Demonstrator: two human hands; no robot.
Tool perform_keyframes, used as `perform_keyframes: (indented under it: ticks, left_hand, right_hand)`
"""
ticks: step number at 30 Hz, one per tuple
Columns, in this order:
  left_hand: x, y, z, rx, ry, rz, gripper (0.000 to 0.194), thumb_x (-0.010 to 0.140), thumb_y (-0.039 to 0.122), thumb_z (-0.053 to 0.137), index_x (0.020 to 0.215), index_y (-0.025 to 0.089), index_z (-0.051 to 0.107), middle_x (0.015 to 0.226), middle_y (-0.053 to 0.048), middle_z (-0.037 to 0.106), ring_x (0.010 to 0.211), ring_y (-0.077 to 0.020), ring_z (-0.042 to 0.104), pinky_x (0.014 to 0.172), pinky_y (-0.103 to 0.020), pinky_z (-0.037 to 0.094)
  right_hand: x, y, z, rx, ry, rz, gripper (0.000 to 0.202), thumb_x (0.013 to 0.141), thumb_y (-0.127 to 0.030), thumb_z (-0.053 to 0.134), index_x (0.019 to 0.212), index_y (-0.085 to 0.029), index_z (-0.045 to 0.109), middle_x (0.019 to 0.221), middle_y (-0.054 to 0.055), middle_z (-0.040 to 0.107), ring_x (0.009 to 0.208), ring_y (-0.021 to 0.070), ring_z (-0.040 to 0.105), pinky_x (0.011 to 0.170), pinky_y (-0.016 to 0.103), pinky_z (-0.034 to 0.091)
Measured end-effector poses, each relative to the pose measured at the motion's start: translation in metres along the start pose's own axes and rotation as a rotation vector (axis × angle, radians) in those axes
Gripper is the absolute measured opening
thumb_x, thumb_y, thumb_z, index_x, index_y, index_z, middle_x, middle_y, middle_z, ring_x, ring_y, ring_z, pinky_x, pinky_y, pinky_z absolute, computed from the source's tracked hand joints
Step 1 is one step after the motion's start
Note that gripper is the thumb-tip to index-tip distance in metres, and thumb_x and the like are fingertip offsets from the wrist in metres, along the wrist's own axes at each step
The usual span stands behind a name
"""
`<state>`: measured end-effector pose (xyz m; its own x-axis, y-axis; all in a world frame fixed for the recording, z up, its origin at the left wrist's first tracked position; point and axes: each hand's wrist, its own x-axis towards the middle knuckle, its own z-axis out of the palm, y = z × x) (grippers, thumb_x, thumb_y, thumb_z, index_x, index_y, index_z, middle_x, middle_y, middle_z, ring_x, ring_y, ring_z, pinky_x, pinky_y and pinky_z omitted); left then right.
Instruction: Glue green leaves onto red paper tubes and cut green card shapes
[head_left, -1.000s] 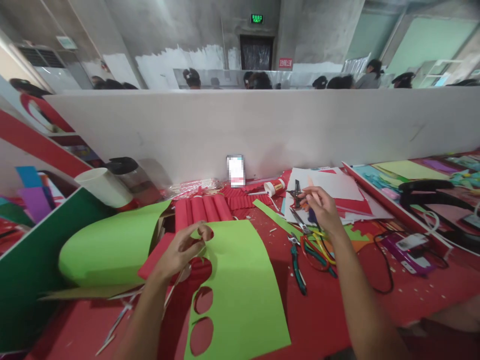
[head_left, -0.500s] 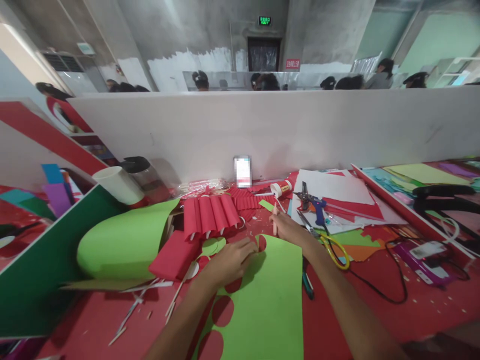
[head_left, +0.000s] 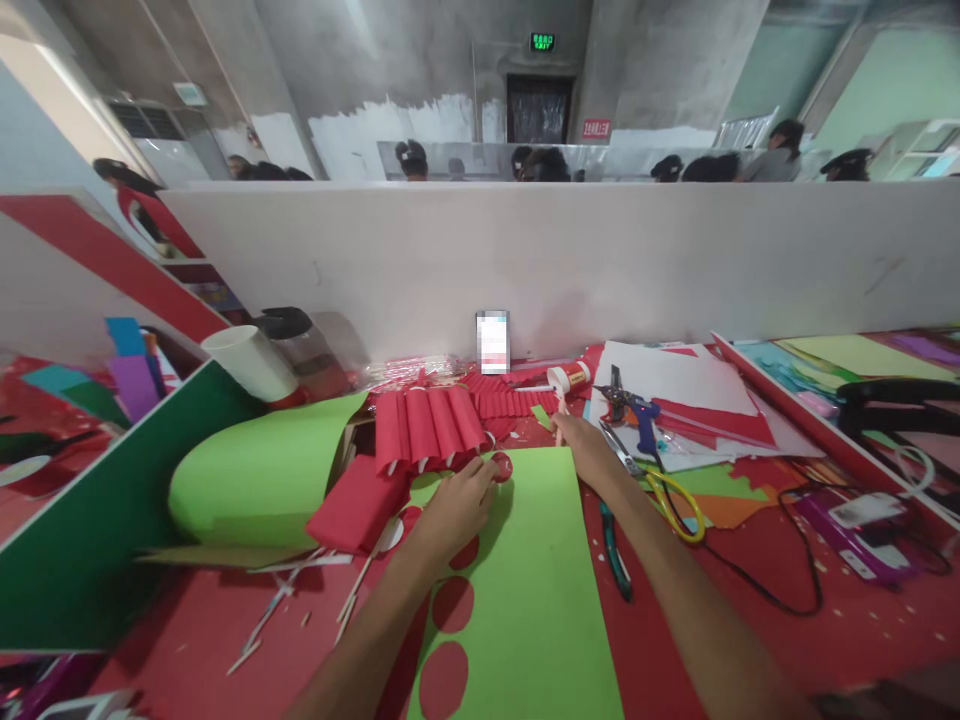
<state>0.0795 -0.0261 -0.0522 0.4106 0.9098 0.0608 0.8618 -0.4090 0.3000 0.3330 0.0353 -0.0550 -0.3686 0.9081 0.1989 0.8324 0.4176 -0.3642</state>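
A long light-green paper sheet [head_left: 540,580] lies in front of me, with dark red paper circles [head_left: 452,604] in a row down its left side. My left hand [head_left: 457,505] rests at the sheet's far left corner, fingers closed on another red paper circle [head_left: 502,466]. Whether that circle is stuck down I cannot tell. Just beyond the sheet's far edge, my right hand [head_left: 583,445] is closed around a thin pale stick [head_left: 560,425], near a small light-green strip [head_left: 541,416]. A white glue bottle [head_left: 568,377] lies beyond it.
Left stand a rolled green sheet [head_left: 262,480], a red packet [head_left: 356,505] and pleated red paper [head_left: 429,428]. To the right lie teal-handled pliers [head_left: 615,555], yellow-handled scissors [head_left: 675,505], a blue glue gun [head_left: 643,422] and a cable. A phone [head_left: 493,342] leans against the partition.
The green sheet has turned and shifted away and leftward, the left hand and red circle moving with it. More of the pliers shows. My right hand keeps the stick. The view has swung slightly left.
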Motion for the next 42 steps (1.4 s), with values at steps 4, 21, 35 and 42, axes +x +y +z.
perform_keyframes:
  ticks: [4, 21, 35, 42]
  left_hand:
    - [0.0, 0.0, 0.0, 0.022, -0.012, -0.036, 0.025, 0.101, 0.019, 0.039, 0.113, 0.021, 0.061, 0.112, -0.009, 0.068, 0.086, -0.022, 0.068, 0.07, -0.032, 0.045]
    - [0.001, -0.005, 0.0, 0.013, 0.01, -0.073, 0.023, 0.098, 0.016, 0.041, 0.109, 0.019, 0.061, 0.108, -0.01, 0.068, 0.088, -0.0245, 0.068, 0.069, -0.033, 0.043]
    - [0.001, -0.013, -0.002, -0.056, 0.009, -0.041, 0.019, 0.094, 0.013, 0.049, 0.106, 0.021, 0.062, 0.105, -0.007, 0.071, 0.09, -0.0237, 0.068, 0.07, -0.03, 0.042]
    - [0.0, -0.013, -0.008, -0.056, -0.003, -0.066, 0.022, 0.091, 0.012, 0.051, 0.107, 0.021, 0.063, 0.114, -0.008, 0.066, 0.094, -0.0225, 0.068, 0.073, -0.029, 0.046]
  right_hand:
    - [0.001, 0.001, 0.002, -0.04, 0.006, 0.009, 0.019, 0.089, -0.009, 0.052, 0.103, -0.018, 0.061, 0.088, 0.005, 0.065, 0.078, 0.0182, 0.057, 0.069, 0.026, 0.035]
    - [0.004, 0.017, 0.012, -0.229, -0.071, 0.095, 0.048, 0.085, 0.001, 0.052, 0.125, -0.021, 0.068, 0.106, 0.014, 0.063, 0.101, 0.0275, 0.057, 0.087, 0.033, 0.039]
    - [-0.001, 0.003, 0.011, -0.158, 0.049, 0.053, 0.029, 0.093, -0.007, 0.048, 0.108, -0.019, 0.07, 0.102, 0.014, 0.063, 0.1, 0.0281, 0.057, 0.088, 0.035, 0.041]
    - [-0.001, 0.002, -0.006, 0.088, 0.241, 0.033, 0.022, 0.093, -0.009, 0.048, 0.104, -0.019, 0.064, 0.105, 0.012, 0.064, 0.099, 0.0256, 0.06, 0.088, 0.035, 0.046]
